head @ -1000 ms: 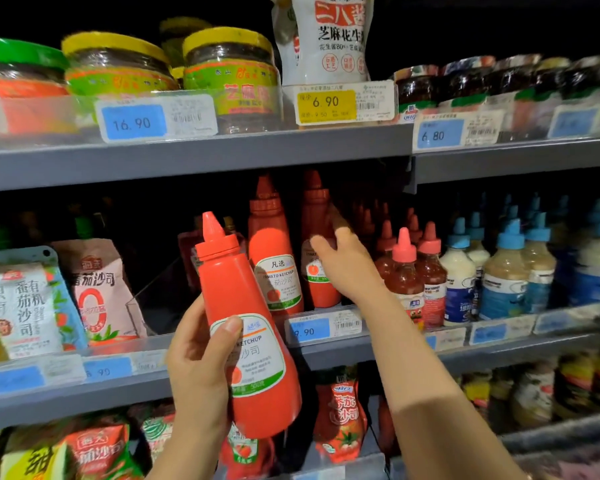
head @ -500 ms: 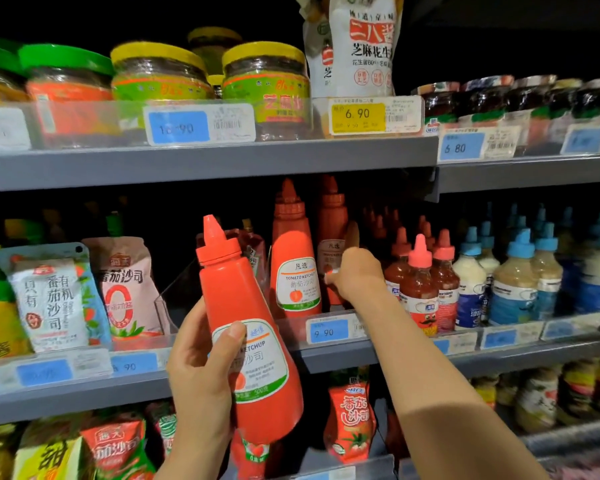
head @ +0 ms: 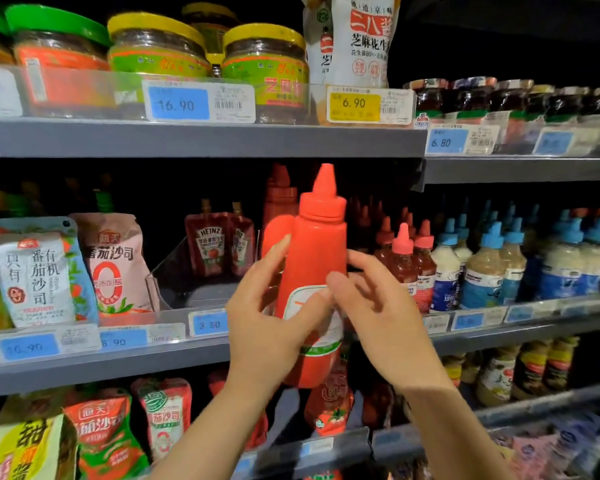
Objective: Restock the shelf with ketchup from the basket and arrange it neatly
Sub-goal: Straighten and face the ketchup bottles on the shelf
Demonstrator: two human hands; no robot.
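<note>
Red, soft plastic, the cone-capped ketchup squeeze bottle [head: 310, 271] is hanging upright before the grey metal middle shelf [head: 101, 362], the left hand [head: 267, 327] curling round it; the right hand [head: 378, 306], fingers spread and holding nothing, is touching its label (probably steadying).

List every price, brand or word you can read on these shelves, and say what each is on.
"16.90": blue price tag, top shelf.
"6.90": yellow price tag, below the white pouch.
"6.80": blue tag, under the dark jars.
"3.50": blue tag, middle shelf.
"HEINZ": red pouch.
"番茄沙司": pink pouch.
The label on the ketchup bottle is covered by the left hand and right hand. Barcodes and blue-capped bottle labels are too blurred.
</note>
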